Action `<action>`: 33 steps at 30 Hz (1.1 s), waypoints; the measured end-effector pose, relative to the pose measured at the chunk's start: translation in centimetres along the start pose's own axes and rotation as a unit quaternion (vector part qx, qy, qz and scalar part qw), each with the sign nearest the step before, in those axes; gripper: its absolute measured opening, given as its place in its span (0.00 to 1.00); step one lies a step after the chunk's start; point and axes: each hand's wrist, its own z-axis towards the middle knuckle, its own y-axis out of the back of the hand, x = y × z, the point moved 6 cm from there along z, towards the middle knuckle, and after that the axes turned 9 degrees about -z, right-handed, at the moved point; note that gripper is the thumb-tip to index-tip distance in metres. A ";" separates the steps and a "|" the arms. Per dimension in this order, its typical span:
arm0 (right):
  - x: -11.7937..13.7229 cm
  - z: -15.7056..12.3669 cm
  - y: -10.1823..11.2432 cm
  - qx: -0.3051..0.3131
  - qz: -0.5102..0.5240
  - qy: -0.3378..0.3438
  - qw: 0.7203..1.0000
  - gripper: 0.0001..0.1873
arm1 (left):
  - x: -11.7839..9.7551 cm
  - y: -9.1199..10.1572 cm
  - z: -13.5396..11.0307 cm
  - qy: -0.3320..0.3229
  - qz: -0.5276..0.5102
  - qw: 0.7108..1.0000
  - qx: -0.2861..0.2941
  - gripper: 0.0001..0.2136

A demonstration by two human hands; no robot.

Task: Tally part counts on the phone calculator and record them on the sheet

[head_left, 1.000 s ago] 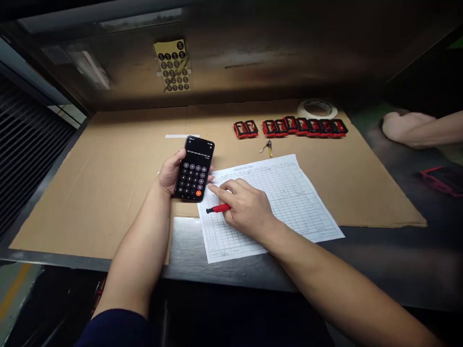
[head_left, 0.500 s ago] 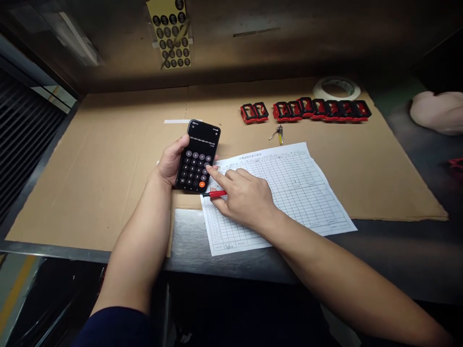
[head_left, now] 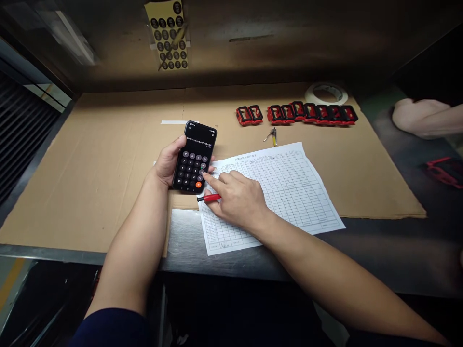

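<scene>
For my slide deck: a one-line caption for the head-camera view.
Left hand holds a phone in calculator mode; right hand, gripping a red pen, touches its keypad.

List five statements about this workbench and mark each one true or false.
1. The left hand holds a phone showing a calculator keypad. True.
2. The right hand has its index finger on the phone's keys and a red pen in its grasp. True.
3. The paper form lies left of the phone. False: the paper form lies right of the phone, partly under the right hand.
4. The red-and-black parts are heaped in a pile. False: the parts stand in a row on the cardboard, near a tape roll.
5. Another person's hand rests at the right edge. True.
</scene>
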 end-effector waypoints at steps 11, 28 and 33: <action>1.1 -0.8 0.3 -0.072 0.020 0.053 0.996 0.21 | 0.0 0.2 0.2 -0.002 -0.008 1.000 0.010 0.35; 3.0 0.7 -0.1 0.063 0.016 0.047 0.997 0.43 | 0.1 -0.1 0.3 0.000 0.006 1.000 0.002 0.32; 2.8 1.0 -0.2 0.068 0.020 0.026 0.997 0.43 | 0.1 -0.3 0.1 0.000 0.004 1.000 0.012 0.33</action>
